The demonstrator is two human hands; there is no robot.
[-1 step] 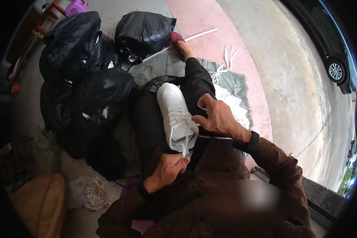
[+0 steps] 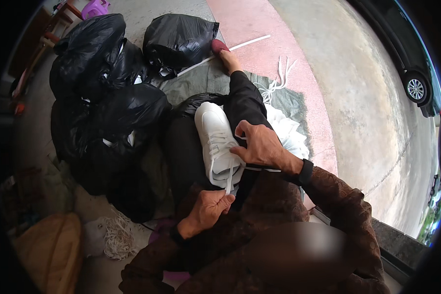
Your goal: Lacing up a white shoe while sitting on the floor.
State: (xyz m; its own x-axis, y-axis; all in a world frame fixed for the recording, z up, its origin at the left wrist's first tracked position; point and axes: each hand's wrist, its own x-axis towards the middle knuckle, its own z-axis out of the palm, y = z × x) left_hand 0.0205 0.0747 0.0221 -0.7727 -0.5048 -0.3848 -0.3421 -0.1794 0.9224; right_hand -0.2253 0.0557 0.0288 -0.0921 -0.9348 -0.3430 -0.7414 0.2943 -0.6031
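Note:
A white lace-up sneaker [image 2: 212, 125] lies across my lap, toe pointing away, with its tongue and opening toward me. My left hand [image 2: 207, 210] pinches a white shoelace [image 2: 230, 179] just beyond the heel, and the lace runs taut up to the eyelets. Over the right side of the sneaker, my right hand [image 2: 262, 145] has its thumb and forefinger spread, the thumb tip touching the laces. Its other fingers are mostly hidden underneath. A white strip of lace passes below that hand from the sneaker's side.
Several stuffed black plastic bags [image 2: 127, 110] crowd the left. White pieces [image 2: 286, 130] lie beside my right leg, with loose laces [image 2: 274, 88] farther off. A tangled lace bundle [image 2: 118, 237] rests at lower left. A parked car [image 2: 416, 83] stands far right.
My right hand has shifted slightly left, bringing its thumb onto the laces. My left hand keeps its place with the lace.

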